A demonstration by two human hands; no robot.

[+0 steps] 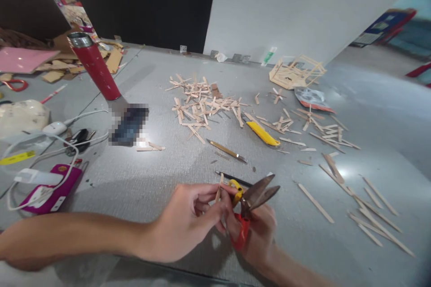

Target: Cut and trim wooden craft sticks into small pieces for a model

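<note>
Near the table's front edge my left hand (191,219) pinches a small wooden stick (219,187) that stands nearly upright between the fingertips. Right beside it, my right hand (256,233) holds scissors (257,195) with one yellow and one red handle. The scissor blades are parted and point up to the right, away from the stick. The fingertips of both hands meet around the stick's lower part, which they partly hide. Just behind the hands lie a black pen (234,178) and a brown craft knife (227,150).
Behind are a pile of short sticks (202,103), a yellow cutter (262,133) and a wooden frame (296,71). Longer sticks (377,215) lie at right. At left are a red bottle (96,67), a blurred phone (129,126), cables and a purple box (50,188).
</note>
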